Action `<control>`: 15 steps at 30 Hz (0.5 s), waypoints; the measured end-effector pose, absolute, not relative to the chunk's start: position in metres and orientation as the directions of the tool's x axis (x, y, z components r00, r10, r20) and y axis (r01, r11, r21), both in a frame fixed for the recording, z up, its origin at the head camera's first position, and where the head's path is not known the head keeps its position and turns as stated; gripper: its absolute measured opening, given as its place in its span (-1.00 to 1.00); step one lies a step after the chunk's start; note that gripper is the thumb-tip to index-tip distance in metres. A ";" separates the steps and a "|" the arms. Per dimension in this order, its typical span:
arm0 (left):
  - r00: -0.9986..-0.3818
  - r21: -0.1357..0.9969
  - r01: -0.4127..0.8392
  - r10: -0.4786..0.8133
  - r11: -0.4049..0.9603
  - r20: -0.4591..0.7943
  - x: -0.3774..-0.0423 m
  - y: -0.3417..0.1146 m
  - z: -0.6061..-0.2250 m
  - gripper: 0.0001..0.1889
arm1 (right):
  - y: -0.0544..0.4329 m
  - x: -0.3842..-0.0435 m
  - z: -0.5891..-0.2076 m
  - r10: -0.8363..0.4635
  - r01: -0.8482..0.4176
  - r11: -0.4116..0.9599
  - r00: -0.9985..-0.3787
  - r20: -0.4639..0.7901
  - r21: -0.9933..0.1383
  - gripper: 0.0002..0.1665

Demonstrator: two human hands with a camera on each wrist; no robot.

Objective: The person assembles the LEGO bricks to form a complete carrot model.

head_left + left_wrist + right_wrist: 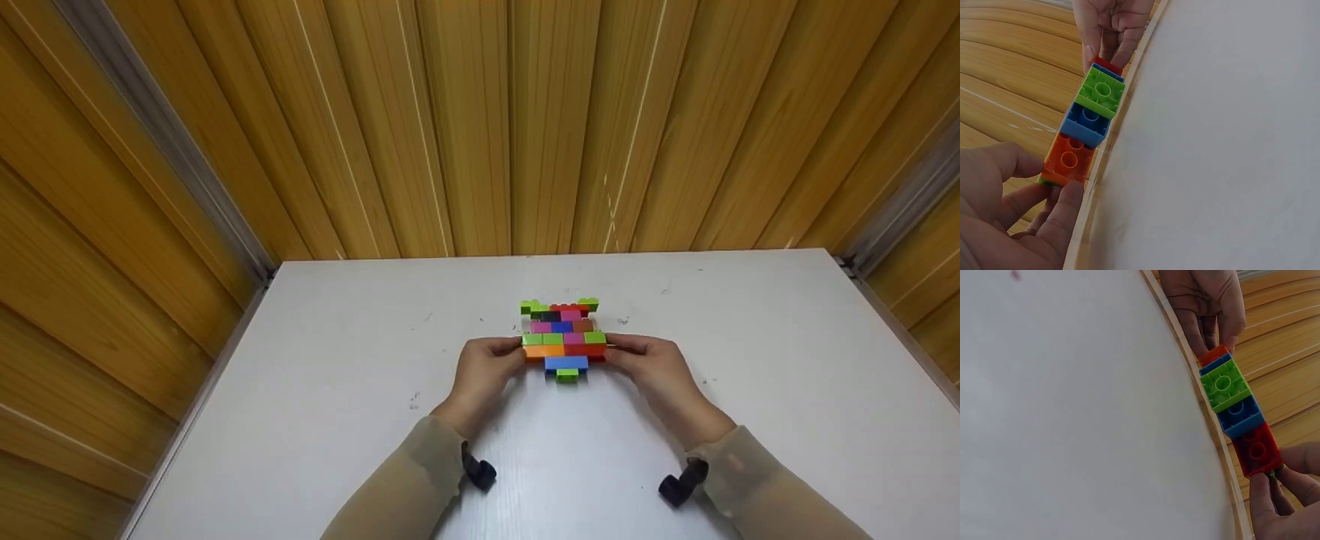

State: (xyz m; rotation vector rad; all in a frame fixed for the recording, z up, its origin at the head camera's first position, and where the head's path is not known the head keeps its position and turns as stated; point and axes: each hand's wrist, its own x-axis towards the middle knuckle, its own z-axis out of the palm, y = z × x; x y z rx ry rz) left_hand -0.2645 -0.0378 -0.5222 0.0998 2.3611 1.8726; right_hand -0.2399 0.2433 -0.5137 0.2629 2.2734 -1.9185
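A flat figure of joined toy building bricks (562, 339), in green, pink, blue, orange, red, brown and black, lies between the two hands over the white table. My left hand (484, 371) pinches its left end, thumb and fingers at the orange brick (1065, 160). At the opposite end my right hand (660, 379) pinches the red brick (1256, 451). The near end, a blue brick (566, 363) with a smaller green brick (568, 375), points toward me. Both wrist views show the hollow undersides of these bricks, the green one (1100, 90) standing out furthest.
The white table (337, 337) spreads around the hands, with small dark marks on its surface. Behind it rises a wood-patterned panel wall (465, 135), which continues along the left and right sides. Black wrist straps (480, 471) sit over the beige sleeves (409, 480).
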 end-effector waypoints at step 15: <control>-0.988 0.963 -0.047 0.131 0.265 -0.084 -0.262 -0.037 -0.522 -0.64 | 0.243 -0.239 -0.512 0.045 0.276 0.228 -0.961 -0.273 -0.934 -0.43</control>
